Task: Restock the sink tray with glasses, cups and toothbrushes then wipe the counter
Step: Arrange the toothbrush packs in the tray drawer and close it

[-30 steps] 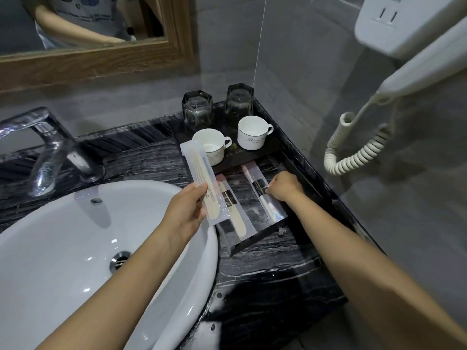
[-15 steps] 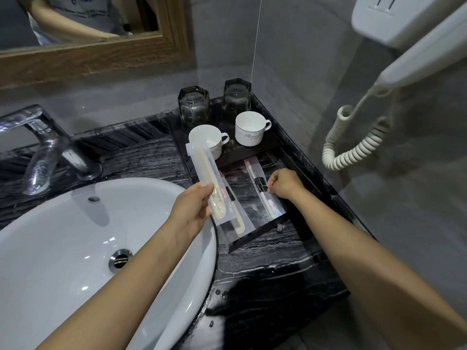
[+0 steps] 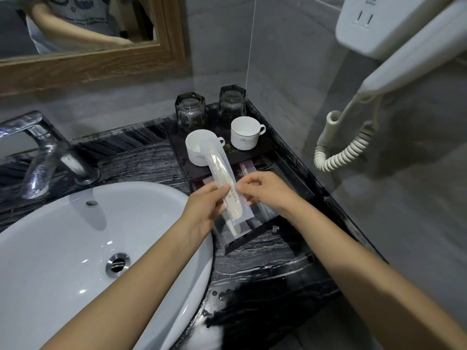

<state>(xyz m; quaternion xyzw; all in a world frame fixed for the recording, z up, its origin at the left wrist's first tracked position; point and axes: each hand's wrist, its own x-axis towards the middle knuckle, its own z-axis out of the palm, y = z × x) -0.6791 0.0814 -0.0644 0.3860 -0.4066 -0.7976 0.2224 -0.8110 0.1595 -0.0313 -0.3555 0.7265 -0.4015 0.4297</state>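
A black tray (image 3: pixel 255 239) sits on the dark marble counter (image 3: pixel 141 165), right of the basin. At its back stand two upturned glasses (image 3: pixel 190 114) (image 3: pixel 232 102) and two white cups (image 3: pixel 198 151) (image 3: pixel 246 132). My left hand (image 3: pixel 202 210) holds a comb in a clear packet (image 3: pixel 226 183) over the tray's front part. My right hand (image 3: pixel 267 190) pinches the same packet from the right. Beneath it lie more clear packets (image 3: pixel 236 229), partly hidden by my hands.
A white basin (image 3: pixel 75 248) with a chrome tap (image 3: pixel 43 152) fills the left. A wall hair dryer (image 3: pixel 404 46) with a coiled cord (image 3: pixel 341 147) hangs at the right over the counter's end. A wood-framed mirror (image 3: pixel 101 64) is behind.
My right hand left the packets in the tray and came up to the comb packet. My left hand carried that packet to the right, over the tray.
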